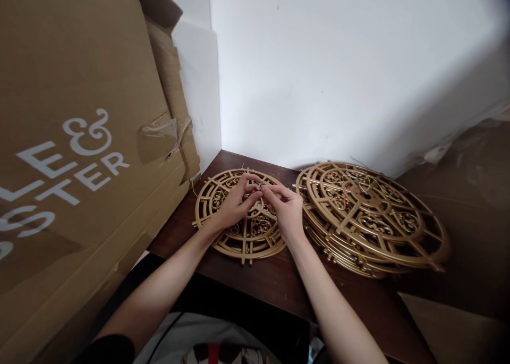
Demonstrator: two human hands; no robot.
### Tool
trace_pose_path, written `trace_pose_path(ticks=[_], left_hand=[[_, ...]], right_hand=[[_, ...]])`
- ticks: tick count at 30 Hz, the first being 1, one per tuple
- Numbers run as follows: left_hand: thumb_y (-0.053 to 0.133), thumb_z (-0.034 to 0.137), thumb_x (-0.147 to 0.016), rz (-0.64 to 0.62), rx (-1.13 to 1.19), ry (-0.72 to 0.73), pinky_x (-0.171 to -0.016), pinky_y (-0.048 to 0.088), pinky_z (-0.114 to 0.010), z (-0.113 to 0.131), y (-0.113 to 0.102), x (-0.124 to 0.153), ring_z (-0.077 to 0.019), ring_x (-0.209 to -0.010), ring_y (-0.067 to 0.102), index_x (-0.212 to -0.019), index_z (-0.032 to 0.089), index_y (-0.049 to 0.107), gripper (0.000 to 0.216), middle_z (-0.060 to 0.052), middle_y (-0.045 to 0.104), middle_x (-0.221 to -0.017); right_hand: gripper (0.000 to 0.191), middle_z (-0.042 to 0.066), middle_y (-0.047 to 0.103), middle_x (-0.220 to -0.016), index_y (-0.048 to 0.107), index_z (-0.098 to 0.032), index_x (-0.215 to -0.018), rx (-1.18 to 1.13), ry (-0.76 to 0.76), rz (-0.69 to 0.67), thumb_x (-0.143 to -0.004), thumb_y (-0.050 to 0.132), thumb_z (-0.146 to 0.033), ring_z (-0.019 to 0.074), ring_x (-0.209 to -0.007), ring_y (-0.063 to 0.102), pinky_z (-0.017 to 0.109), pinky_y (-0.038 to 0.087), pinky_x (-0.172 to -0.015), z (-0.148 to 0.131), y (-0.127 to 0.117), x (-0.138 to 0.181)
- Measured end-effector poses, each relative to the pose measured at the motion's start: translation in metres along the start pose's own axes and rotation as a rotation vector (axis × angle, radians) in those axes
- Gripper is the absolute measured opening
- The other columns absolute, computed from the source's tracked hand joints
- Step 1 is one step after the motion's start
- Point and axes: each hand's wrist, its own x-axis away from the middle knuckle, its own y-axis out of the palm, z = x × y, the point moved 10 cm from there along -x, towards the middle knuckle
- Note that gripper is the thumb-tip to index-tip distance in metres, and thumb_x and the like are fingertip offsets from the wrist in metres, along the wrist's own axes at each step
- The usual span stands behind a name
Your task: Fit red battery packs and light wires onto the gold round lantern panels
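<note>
Over the middle of a round gold openwork panel point(246, 255), my two hands meet at a small silvery piece with a bit of red point(258, 187). Thumb and finger of my left hand point(239, 202) are pinched around it from the left. My right hand point(287, 207) pinches at the same spot from the right, fingertips almost touching the left ones. What exactly the small piece is cannot be made out. The panel lies flat, with scrollwork inside its rings and its centre partly hidden by my hands.
A stack of similar gold panels point(374, 223) stands to the right, with thin yellow and red wires on top. The dark wooden table point(258, 281) meets a white wall point(298, 87). Large cardboard boxes rise at the left point(79, 87) and right point(470, 210).
</note>
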Motion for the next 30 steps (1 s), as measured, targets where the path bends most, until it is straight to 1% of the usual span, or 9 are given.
trace_pose_path(ticks=[5, 11, 14, 17, 20, 23, 25, 27, 30], left_hand=[[0.056, 0.035, -0.089, 0.005, -0.021, 0.004, -0.046, 0.029, -0.018, 0.003, 0.000, 0.000, -0.0056, -0.046, 0.039, -0.098, 0.022, 0.047, 0.018, 0.005, 0.054, -0.065], [0.057, 0.035, -0.089, 0.023, -0.024, -0.004, -0.044, 0.029, -0.017, 0.004, -0.002, 0.002, -0.0049, -0.044, 0.040, -0.093, 0.021, 0.048, 0.017, 0.006, 0.054, -0.062], [0.058, 0.035, -0.088, 0.013, 0.048, -0.024, -0.040, 0.028, -0.016, 0.001, -0.001, 0.001, -0.0039, -0.041, 0.040, -0.093, 0.021, 0.047, 0.019, 0.007, 0.054, -0.061], [0.060, 0.037, -0.087, 0.031, 0.163, -0.041, -0.036, 0.029, -0.014, 0.000, -0.003, -0.001, -0.0033, -0.038, 0.042, -0.093, 0.021, 0.044, 0.023, 0.005, 0.061, -0.066], [0.060, 0.039, -0.087, 0.116, 0.208, -0.046, -0.034, 0.031, -0.015, 0.001, -0.013, -0.003, -0.0042, -0.036, 0.044, -0.090, 0.022, 0.041, 0.026, 0.004, 0.065, -0.066], [0.059, 0.039, -0.087, 0.250, 0.200, -0.029, -0.036, 0.032, -0.015, 0.004, -0.029, -0.003, -0.0062, -0.035, 0.046, -0.086, 0.022, 0.040, 0.025, 0.007, 0.061, -0.052], [0.058, 0.039, -0.088, 0.317, 0.188, -0.023, -0.037, 0.032, -0.016, 0.003, -0.037, -0.002, -0.0066, -0.034, 0.046, -0.085, 0.022, 0.040, 0.025, 0.008, 0.057, -0.046], [0.058, 0.040, -0.088, 0.355, 0.177, -0.021, -0.038, 0.031, -0.017, 0.001, -0.043, -0.001, -0.0070, -0.034, 0.046, -0.085, 0.023, 0.041, 0.024, 0.008, 0.056, -0.045], [0.059, 0.041, -0.087, 0.407, 0.176, -0.023, -0.037, 0.029, -0.018, -0.003, -0.051, -0.001, -0.0070, -0.034, 0.045, -0.084, 0.022, 0.041, 0.026, 0.007, 0.057, -0.045]], right_hand=[[0.021, -0.005, 0.048, -0.047, 0.074, -0.018, -0.075, 0.001, -0.001, -0.008, -0.068, 0.076, -0.037, 0.0076, -0.046, 0.039, 0.023, 0.030, -0.046, 0.002, -0.001, -0.002], [0.019, -0.005, 0.053, -0.048, 0.074, -0.018, -0.076, -0.005, -0.012, -0.042, -0.069, 0.075, -0.035, 0.0080, -0.047, 0.043, 0.023, 0.032, -0.046, 0.002, 0.002, -0.002], [0.019, -0.004, 0.055, -0.050, 0.073, -0.018, -0.079, -0.003, -0.017, -0.045, -0.070, 0.074, -0.035, 0.0083, -0.047, 0.045, 0.023, 0.036, -0.048, -0.001, 0.003, -0.002], [0.022, -0.003, 0.059, -0.056, 0.072, -0.018, -0.088, -0.009, -0.045, -0.018, -0.074, 0.071, -0.035, 0.0100, -0.052, 0.051, 0.025, 0.042, -0.054, -0.006, -0.002, -0.003], [0.023, 0.001, 0.067, -0.073, 0.071, -0.019, -0.094, -0.007, -0.079, 0.012, -0.080, 0.065, -0.036, 0.0108, -0.058, 0.055, 0.027, 0.045, -0.059, -0.009, -0.011, -0.006], [0.023, 0.003, 0.066, -0.084, 0.072, -0.020, -0.096, 0.037, -0.134, 0.024, -0.085, 0.060, -0.036, 0.0112, -0.065, 0.056, 0.029, 0.047, -0.066, -0.015, -0.018, -0.009], [0.022, 0.001, 0.063, -0.082, 0.073, -0.022, -0.097, 0.108, -0.184, 0.027, -0.085, 0.059, -0.034, 0.0123, -0.070, 0.055, 0.030, 0.047, -0.072, -0.021, -0.020, -0.009], [0.021, 0.000, 0.060, -0.076, 0.073, -0.024, -0.098, 0.145, -0.201, 0.011, -0.084, 0.060, -0.033, 0.0128, -0.071, 0.054, 0.031, 0.048, -0.074, -0.024, -0.019, -0.009], [0.023, -0.002, 0.060, -0.070, 0.073, -0.024, -0.099, 0.029, -0.101, -0.046, -0.078, 0.068, -0.032, 0.0115, -0.063, 0.054, 0.031, 0.049, -0.068, -0.016, -0.012, -0.009]])
